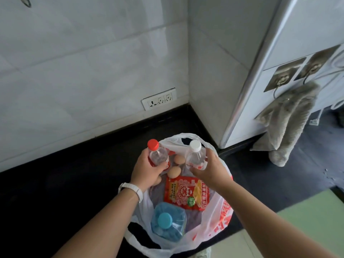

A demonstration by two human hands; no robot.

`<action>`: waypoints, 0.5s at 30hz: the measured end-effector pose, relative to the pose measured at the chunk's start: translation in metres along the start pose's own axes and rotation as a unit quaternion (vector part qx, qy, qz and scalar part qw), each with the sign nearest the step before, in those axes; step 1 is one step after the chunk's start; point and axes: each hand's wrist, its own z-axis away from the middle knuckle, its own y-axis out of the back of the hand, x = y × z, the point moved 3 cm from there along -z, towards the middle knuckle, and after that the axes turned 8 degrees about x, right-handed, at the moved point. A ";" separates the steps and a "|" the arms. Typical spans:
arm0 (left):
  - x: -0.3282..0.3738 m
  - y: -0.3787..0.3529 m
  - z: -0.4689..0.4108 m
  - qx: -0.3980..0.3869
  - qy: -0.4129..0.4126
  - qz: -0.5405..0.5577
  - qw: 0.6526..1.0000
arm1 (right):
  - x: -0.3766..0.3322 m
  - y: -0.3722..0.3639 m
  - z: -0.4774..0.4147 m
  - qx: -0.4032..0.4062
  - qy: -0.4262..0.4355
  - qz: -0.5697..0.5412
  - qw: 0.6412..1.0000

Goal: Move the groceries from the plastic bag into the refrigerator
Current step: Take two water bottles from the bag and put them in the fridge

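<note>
Plastic bag lay open. My left hand gripped red-capped bottle at bag's 11 o'clock; my right hand gripped white-capped bottle at 1 o'clock.

We take this for a home kitchen: white wall tiles meet a black countertop, a wall socket sits just above it, and a grey towel hangs below adhesive hooks stuck on the white refrigerator standing at the counter's end.
</note>
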 end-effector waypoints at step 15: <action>-0.005 0.007 0.007 0.012 -0.030 0.026 0.999 | -0.001 -0.012 0.001 0.026 -0.008 0.005 1.000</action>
